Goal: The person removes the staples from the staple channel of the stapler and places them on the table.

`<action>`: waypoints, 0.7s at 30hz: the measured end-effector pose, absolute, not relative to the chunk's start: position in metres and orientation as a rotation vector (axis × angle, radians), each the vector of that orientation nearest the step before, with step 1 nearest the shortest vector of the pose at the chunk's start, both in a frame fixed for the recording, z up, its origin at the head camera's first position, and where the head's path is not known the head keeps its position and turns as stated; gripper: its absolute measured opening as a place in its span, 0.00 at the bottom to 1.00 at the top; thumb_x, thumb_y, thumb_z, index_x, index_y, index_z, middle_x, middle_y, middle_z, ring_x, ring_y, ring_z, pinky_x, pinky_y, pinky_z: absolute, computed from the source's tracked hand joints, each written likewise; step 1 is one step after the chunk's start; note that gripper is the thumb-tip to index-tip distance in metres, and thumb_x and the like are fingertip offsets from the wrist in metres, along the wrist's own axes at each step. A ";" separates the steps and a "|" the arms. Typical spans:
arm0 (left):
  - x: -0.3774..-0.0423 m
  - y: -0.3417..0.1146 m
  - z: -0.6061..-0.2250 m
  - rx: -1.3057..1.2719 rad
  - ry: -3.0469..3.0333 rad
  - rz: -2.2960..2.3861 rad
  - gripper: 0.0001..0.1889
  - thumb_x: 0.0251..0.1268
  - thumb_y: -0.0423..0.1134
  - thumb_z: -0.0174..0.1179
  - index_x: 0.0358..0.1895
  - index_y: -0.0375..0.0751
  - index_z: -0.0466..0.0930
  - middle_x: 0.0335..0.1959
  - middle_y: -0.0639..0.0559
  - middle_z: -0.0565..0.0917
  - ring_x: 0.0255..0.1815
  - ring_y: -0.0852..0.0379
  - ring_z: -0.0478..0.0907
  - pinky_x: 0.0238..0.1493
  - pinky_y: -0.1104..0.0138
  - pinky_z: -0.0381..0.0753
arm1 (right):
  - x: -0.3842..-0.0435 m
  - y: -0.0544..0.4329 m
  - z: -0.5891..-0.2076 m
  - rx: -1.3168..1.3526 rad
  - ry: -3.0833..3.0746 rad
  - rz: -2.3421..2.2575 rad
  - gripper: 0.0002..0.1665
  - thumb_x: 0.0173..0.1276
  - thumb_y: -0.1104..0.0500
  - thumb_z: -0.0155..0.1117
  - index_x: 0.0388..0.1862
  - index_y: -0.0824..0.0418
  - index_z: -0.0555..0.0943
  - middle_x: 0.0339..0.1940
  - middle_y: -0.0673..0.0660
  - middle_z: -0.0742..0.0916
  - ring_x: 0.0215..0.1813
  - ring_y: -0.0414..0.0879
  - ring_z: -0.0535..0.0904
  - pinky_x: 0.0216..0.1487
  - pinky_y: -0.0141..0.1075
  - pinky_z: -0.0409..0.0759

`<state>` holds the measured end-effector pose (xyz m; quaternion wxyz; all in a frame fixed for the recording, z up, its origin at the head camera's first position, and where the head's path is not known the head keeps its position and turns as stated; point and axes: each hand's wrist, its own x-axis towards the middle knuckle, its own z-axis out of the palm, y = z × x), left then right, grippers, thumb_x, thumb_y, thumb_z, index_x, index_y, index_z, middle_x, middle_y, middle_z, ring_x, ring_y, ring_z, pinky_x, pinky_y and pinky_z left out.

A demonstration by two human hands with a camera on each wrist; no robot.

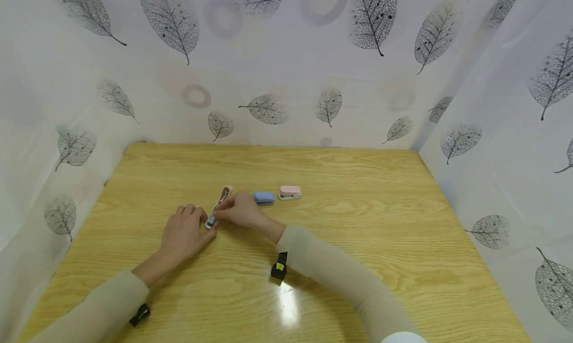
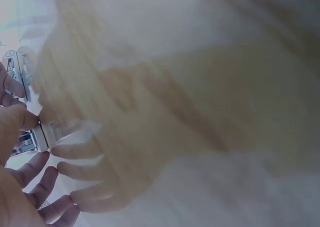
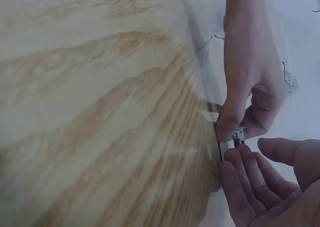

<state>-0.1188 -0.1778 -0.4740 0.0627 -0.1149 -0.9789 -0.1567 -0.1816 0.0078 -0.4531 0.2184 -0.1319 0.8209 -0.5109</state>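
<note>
A small pink-and-white stapler point(image 1: 225, 193) lies opened out on the wooden table, its silver staple channel point(image 1: 211, 219) toward me. My left hand point(image 1: 182, 236) pinches the near end between thumb and forefinger; the left wrist view shows that white end point(image 2: 44, 137) between them. From the other side my right hand point(image 1: 243, 211) reaches over the stapler, fingertips at the channel. In the right wrist view the right thumb point(image 3: 277, 151) stands apart from the fingers, which touch the stapler's metal part point(image 3: 239, 135). The right hand hides the stapler's middle in the head view.
A closed purple-blue stapler point(image 1: 263, 198) lies just right of the right hand, and a pink-and-white one point(image 1: 290, 192) beyond it. Leaf-printed white sheeting point(image 1: 286, 119) walls the table point(image 1: 358, 198) at the back and sides. Black wrist mounts point(image 1: 279, 268) hang at both sleeves.
</note>
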 end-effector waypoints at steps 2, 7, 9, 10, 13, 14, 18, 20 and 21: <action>-0.119 -0.178 -0.474 -0.347 -2.959 -0.476 0.16 0.64 0.49 0.71 0.38 0.39 0.82 0.37 0.42 0.81 0.44 0.39 0.79 0.40 0.47 0.79 | -0.181 0.006 -0.453 -0.347 2.272 -1.397 0.12 0.71 0.59 0.73 0.47 0.65 0.91 0.38 0.60 0.94 0.27 0.40 0.85 0.28 0.28 0.82; -0.118 -0.178 -0.473 -0.350 -2.961 -0.477 0.16 0.64 0.49 0.71 0.38 0.39 0.82 0.37 0.41 0.82 0.43 0.39 0.78 0.39 0.48 0.79 | -0.182 0.002 -0.452 -0.350 2.325 -1.334 0.10 0.70 0.58 0.75 0.45 0.63 0.93 0.36 0.57 0.95 0.25 0.39 0.86 0.26 0.28 0.82; -0.118 -0.177 -0.473 -0.354 -2.961 -0.472 0.16 0.64 0.49 0.71 0.38 0.39 0.82 0.37 0.41 0.82 0.43 0.39 0.79 0.39 0.48 0.79 | -0.183 0.000 -0.453 -0.363 2.350 -1.315 0.09 0.70 0.58 0.75 0.44 0.63 0.93 0.35 0.57 0.95 0.24 0.39 0.86 0.25 0.28 0.82; -0.118 -0.177 -0.473 -0.356 -2.960 -0.471 0.16 0.64 0.49 0.71 0.38 0.39 0.82 0.37 0.41 0.82 0.44 0.39 0.79 0.39 0.48 0.79 | -0.183 0.000 -0.453 -0.368 2.353 -1.313 0.09 0.70 0.59 0.75 0.44 0.63 0.93 0.35 0.58 0.95 0.23 0.39 0.86 0.25 0.28 0.82; -0.119 -0.178 -0.474 -0.361 -2.961 -0.465 0.16 0.64 0.49 0.71 0.38 0.39 0.82 0.37 0.41 0.82 0.44 0.39 0.79 0.39 0.48 0.79 | -0.184 -0.002 -0.453 -0.368 2.347 -1.307 0.09 0.70 0.60 0.74 0.44 0.63 0.93 0.33 0.58 0.94 0.22 0.40 0.86 0.24 0.30 0.84; -0.119 -0.178 -0.474 -0.362 -2.960 -0.464 0.16 0.64 0.49 0.71 0.38 0.39 0.82 0.37 0.41 0.82 0.44 0.39 0.79 0.39 0.48 0.79 | -0.184 -0.002 -0.454 -0.363 2.345 -1.302 0.09 0.70 0.60 0.74 0.44 0.63 0.93 0.32 0.58 0.94 0.22 0.40 0.87 0.24 0.30 0.84; -0.118 -0.178 -0.474 -0.375 -2.951 -0.457 0.16 0.64 0.48 0.70 0.38 0.38 0.82 0.37 0.41 0.82 0.44 0.38 0.79 0.39 0.48 0.80 | -0.184 -0.003 -0.454 -0.347 2.329 -1.293 0.08 0.71 0.60 0.74 0.44 0.63 0.93 0.31 0.57 0.94 0.22 0.41 0.87 0.25 0.32 0.85; -0.118 -0.178 -0.475 -0.381 -2.946 -0.456 0.16 0.64 0.48 0.70 0.38 0.38 0.82 0.37 0.41 0.82 0.43 0.38 0.79 0.39 0.47 0.80 | -0.184 -0.003 -0.453 -0.347 2.322 -1.293 0.08 0.70 0.60 0.74 0.43 0.63 0.93 0.31 0.57 0.94 0.22 0.41 0.88 0.25 0.32 0.86; -0.118 -0.178 -0.475 -0.383 -2.945 -0.455 0.16 0.64 0.48 0.70 0.38 0.38 0.82 0.37 0.41 0.82 0.44 0.38 0.79 0.39 0.47 0.80 | -0.184 -0.002 -0.454 -0.350 2.310 -1.305 0.08 0.70 0.61 0.74 0.43 0.63 0.93 0.32 0.58 0.94 0.22 0.41 0.88 0.25 0.32 0.86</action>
